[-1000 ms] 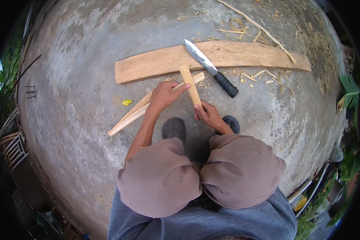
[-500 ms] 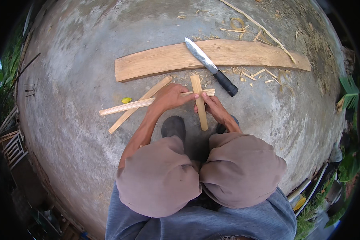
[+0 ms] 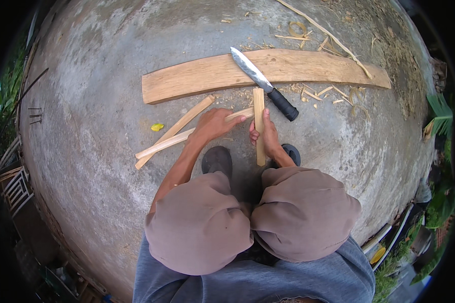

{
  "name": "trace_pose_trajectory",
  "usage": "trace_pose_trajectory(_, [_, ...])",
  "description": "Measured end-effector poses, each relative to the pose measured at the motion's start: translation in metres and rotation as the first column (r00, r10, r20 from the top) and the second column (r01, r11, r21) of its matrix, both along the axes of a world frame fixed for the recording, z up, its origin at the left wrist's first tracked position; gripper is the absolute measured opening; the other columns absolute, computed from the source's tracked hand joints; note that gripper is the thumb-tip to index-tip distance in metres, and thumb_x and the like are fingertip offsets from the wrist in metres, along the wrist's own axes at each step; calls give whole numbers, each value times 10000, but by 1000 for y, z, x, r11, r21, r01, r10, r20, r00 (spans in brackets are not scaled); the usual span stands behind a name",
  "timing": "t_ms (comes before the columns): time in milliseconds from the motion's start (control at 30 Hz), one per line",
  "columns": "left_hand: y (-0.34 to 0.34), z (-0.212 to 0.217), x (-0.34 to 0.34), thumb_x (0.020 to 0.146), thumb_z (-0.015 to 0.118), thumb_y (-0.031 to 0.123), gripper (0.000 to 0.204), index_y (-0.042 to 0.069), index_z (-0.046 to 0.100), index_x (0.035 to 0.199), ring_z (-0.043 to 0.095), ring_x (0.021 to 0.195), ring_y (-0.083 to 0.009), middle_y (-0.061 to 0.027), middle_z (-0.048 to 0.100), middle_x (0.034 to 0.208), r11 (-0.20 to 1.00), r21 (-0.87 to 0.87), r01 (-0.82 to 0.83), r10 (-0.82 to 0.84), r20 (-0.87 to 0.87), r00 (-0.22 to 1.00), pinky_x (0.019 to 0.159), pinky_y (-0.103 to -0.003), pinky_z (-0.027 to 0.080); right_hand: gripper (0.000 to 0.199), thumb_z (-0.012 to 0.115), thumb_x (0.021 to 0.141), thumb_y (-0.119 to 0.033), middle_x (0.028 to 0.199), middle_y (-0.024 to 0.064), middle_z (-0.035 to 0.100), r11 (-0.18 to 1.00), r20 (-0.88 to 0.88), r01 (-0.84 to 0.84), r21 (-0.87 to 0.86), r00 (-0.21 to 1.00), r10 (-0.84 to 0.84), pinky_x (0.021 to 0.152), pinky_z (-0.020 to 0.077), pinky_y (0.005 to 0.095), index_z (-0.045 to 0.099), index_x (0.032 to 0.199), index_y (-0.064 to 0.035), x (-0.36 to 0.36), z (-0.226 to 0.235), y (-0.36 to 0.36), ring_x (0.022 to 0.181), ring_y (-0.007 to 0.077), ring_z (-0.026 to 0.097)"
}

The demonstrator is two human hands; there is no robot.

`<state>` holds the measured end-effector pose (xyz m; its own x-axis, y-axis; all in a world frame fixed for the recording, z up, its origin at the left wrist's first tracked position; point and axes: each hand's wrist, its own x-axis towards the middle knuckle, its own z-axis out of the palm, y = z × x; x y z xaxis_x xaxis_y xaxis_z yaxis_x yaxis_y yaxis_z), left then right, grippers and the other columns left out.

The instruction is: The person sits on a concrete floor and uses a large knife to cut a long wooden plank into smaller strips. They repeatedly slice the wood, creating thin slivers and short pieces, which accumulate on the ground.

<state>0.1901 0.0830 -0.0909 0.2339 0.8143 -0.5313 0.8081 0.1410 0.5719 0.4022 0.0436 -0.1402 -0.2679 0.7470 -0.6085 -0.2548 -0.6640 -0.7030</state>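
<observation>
My left hand (image 3: 215,123) grips a long pale wooden slat (image 3: 173,142) that runs from the hand out to the left, low over the concrete. My right hand (image 3: 264,134) holds a shorter wooden stick (image 3: 259,108) that points away from me. The two pieces meet between my hands. A second thin slat (image 3: 184,122) lies on the ground under the long one. Just beyond my hands a big knife (image 3: 260,81) with a black handle rests with its blade on a wide curved plank (image 3: 318,65).
I squat on grey concrete (image 3: 101,91) with my knees and dark shoes (image 3: 217,160) below the hands. Wood chips and shavings (image 3: 323,93) are scattered near the plank. A small yellow scrap (image 3: 157,127) lies at left. Greenery and clutter line the rim.
The long slat in my left hand has swung round to point left. The short stick has shifted right and now stands more upright, and both hands sit closer together.
</observation>
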Motion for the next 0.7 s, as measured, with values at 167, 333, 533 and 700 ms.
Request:
trace_pose_trajectory(167, [-9,-19,-15,951,637,656,668,30,757,1149,693,1097,-408,-225,740,1132,986,161,-51,53,-7,999,953,-468,522,697,237,1082,-693,688,-26,406,995,-140,48,-84,988,-60,545,415,299,549,905,-95,12,4,10,567,104,438])
trace_pose_trajectory(333, [-7,-1,7,970,715,507,587,20,691,1298,694,1147,-369,-181,718,1273,919,319,-231,161,232,959,1030,-461,507,532,381,1109,-568,765,-12,449,990,114,15,137,993,-31,594,412,294,548,933,-94,8,-2,14,648,98,439])
trace_pose_trajectory(533, [15,15,12,1072,621,263,419,-59,631,1340,694,1147,-219,-171,711,1283,904,-238,-355,416,682,601,987,-363,582,351,576,1077,-365,957,139,583,808,531,-314,499,848,2,826,501,417,619,1101,-18,-15,27,23,902,260,610])
trace_pose_trajectory(700, [41,54,-14,1099,550,195,360,-48,618,1356,701,1157,-221,-174,703,1296,814,53,-579,348,754,558,946,-354,641,354,679,998,-266,1250,246,569,627,803,-513,586,467,-369,945,490,498,645,1238,-9,20,28,50,1132,401,595])
